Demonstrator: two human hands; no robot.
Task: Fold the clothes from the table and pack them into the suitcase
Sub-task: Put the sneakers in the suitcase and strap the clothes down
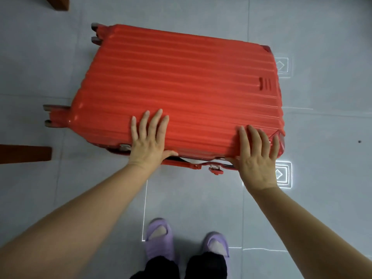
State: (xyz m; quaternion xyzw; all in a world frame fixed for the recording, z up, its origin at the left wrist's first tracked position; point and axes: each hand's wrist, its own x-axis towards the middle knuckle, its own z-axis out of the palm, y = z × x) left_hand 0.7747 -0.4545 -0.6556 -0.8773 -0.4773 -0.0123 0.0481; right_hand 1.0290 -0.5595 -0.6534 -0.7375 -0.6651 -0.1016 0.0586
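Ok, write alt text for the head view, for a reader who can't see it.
A left hand and right hand press flat on the near edge of a red suitcase lying on a grey floor, its lid slightly ajar. Purple slippers show below.

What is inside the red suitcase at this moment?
Its contents are hidden: the lid of the suitcase is almost down, with the left hand and right hand flat on it. Only a narrow gap at the front edge shows some white.
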